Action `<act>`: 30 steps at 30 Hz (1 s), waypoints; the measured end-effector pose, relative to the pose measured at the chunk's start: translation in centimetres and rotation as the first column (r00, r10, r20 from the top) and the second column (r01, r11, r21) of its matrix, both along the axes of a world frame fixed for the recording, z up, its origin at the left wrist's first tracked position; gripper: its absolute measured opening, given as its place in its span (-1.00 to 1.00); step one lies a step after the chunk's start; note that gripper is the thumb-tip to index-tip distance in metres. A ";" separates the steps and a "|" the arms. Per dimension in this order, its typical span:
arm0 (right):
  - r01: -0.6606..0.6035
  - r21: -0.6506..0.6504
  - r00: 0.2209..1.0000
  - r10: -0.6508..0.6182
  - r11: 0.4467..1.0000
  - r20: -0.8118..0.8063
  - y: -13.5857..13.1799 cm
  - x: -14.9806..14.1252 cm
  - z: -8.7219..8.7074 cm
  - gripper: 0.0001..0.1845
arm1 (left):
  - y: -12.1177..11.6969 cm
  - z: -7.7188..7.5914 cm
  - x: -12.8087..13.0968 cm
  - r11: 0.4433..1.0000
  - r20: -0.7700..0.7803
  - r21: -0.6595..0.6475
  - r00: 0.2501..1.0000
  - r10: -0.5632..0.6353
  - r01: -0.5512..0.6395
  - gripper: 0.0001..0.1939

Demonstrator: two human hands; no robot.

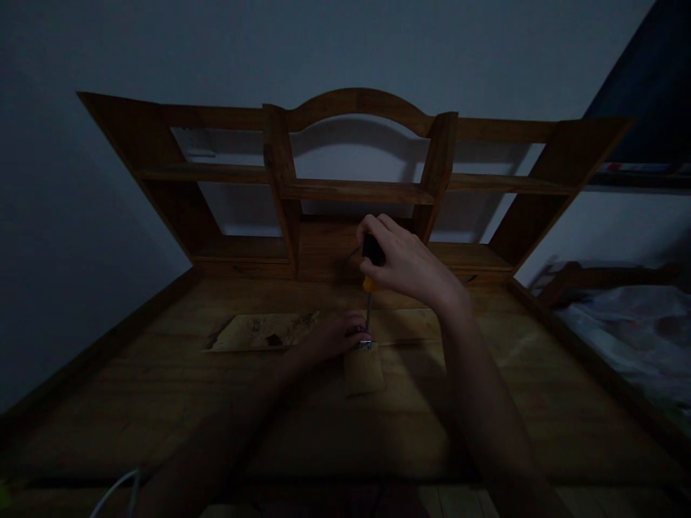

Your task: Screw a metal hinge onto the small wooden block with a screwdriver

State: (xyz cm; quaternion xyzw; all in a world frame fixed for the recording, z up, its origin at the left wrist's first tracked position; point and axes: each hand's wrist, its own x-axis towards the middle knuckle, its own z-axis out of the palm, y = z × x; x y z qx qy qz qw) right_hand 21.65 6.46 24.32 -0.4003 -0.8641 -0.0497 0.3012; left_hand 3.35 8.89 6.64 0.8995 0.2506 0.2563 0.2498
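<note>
My right hand (402, 262) is closed round the black and yellow handle of a screwdriver (370, 283), held upright with its shaft pointing down. The tip meets a small shiny metal piece (366, 344), perhaps a hinge or bracket, at the upper end of a small wooden board (363, 373). Just left of the shaft, my left hand (341, 334) has its fingers bent down against the metal piece. Whether those fingertips pinch anything is hard to see in the dim light.
A wooden desktop (178, 403) lies under both hands, with a torn pale strip (242, 332) at left. Behind stands a wooden shelf unit (356, 191) against the wall. A white cable (116, 489) curls at the lower left. Whitish plastic or cloth (620, 338) lies at right.
</note>
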 end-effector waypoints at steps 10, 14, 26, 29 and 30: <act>0.018 -0.023 1.000 -0.018 1.000 0.005 0.1 0.7 0.4 -0.73 | -0.1 -1.0 0.3 0.992 -0.057 0.067 0.992 0.112 -0.109 -0.84; 0.002 -0.068 1.000 -0.002 0.998 0.004 0.4 0.9 0.2 -0.73 | 0.0 -1.4 0.3 0.992 -0.046 0.055 0.992 0.114 -0.111 -0.87; -0.043 -0.082 0.999 0.042 0.996 -0.020 0.4 1.3 0.3 -0.72 | 0.5 -2.0 0.1 0.991 -0.033 0.004 0.991 0.134 -0.133 -0.81; -0.047 -0.076 0.999 0.045 0.996 -0.019 0.4 1.3 0.4 -0.73 | 0.4 -1.7 0.2 0.992 -0.036 -0.011 0.991 0.127 -0.127 -0.81; -0.045 -0.074 0.999 0.044 0.996 -0.018 0.4 1.3 0.3 -0.74 | 0.3 -1.7 0.2 0.992 -0.035 -0.015 0.992 0.123 -0.123 -0.82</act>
